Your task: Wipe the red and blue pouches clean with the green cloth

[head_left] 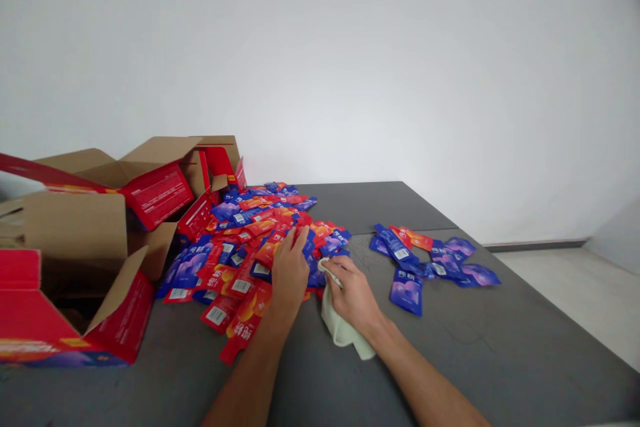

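My right hand (353, 293) is closed around a pale green cloth (336, 328), which hangs down onto the table below the palm. Its fingers lie at the right edge of a large pile of red and blue packets (240, 260). To the left of it, my left hand (291, 267) rests against the same pile with its fingers stretched out; a packet under the fingertips may be hidden. The packets are flat pouches with printed fruit and white labels, some face up, some showing barcodes.
A smaller group of blue and red packets (407, 290) lies on the dark grey table (450, 353) to the right. Open red cardboard boxes (143, 310) stand along the left side, flaps spread. A white wall (350, 67) rises behind; the table's right edge drops to a pale floor.
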Available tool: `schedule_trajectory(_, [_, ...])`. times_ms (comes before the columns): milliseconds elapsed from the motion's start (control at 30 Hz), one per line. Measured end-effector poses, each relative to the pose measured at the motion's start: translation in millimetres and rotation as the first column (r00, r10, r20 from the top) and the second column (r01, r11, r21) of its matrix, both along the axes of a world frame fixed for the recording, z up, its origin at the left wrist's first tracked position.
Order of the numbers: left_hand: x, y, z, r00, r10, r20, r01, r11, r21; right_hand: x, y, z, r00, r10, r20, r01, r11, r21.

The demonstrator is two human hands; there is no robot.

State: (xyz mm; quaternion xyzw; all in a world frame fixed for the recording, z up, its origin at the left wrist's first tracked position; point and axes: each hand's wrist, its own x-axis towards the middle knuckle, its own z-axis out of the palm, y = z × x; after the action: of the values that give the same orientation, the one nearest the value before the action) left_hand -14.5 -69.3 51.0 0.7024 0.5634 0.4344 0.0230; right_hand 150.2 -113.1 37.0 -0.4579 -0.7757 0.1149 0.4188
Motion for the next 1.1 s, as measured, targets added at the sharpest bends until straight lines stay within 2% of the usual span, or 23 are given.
schedule_trajectory(67, [1,4,-4.5,0.986,0.088,-0.139,-0.094,0.995,-0.036,-1,0,-1.3,1.000,-0.019,0.014,0.019,1.000,-0.009])
schedule_trajectory(167, [4,7,-10.9,0.953,0.123,-0.278,-0.150,0.986,-0.078,-2,1,-2.7,0.998,-0.051,0.025,0.052,0.998,-0.021])
schedule_trajectory(333, [9,6,-16.2,0.945,0.143,-0.295,-0.162,0.986,-0.041,2,3,-0.5,0.995,-0.096,0.020,0.096,0.995,-0.022])
schedule_trajectory(433, [14,4,-17.5,0.976,0.090,-0.197,-0.093,0.996,-0.005,10,3,6.3,0.983,-0.178,0.040,0.179,0.984,-0.025])
schedule_trajectory(533, [27,-2,-19.0,0.997,-0.061,-0.047,0.061,0.998,-0.017,24,3,17.5,0.945,-0.302,0.130,0.310,0.949,-0.053])
schedule_trajectory(633, [50,-16,-20.4,0.958,-0.284,0.039,0.286,0.956,-0.060,42,0,28.0,0.869,-0.411,0.277,0.457,0.880,-0.129])
schedule_trajectory(733, [75,-33,-21.5,0.901,-0.431,-0.041,0.426,0.899,-0.101,66,-7,30.0,0.784,-0.456,0.421,0.570,0.797,-0.198])
schedule_trajectory(800, [89,-42,-21.8,0.879,-0.470,-0.073,0.459,0.879,-0.132,84,-13,25.4,0.736,-0.459,0.497,0.623,0.747,-0.233])
schedule_trajectory(867, [97,-48,-22.1,0.859,-0.503,-0.091,0.484,0.858,-0.169,100,-18,17.9,0.687,-0.468,0.555,0.691,0.656,-0.302])
schedule_trajectory(933, [101,-51,-23.2,0.843,-0.529,-0.099,0.501,0.838,-0.214,111,-22,10.1,0.672,-0.467,0.575,0.715,0.613,-0.337])
schedule_trajectory(1000, [103,-52,-26.1,0.835,-0.541,-0.101,0.505,0.825,-0.253,116,-24,4.1,0.678,-0.455,0.577,0.713,0.600,-0.363])
schedule_trajectory(1100, [104,-52,-33.3,0.835,-0.538,-0.118,0.492,0.825,-0.279,113,-24,-0.6,0.721,-0.416,0.554,0.667,0.634,-0.391])
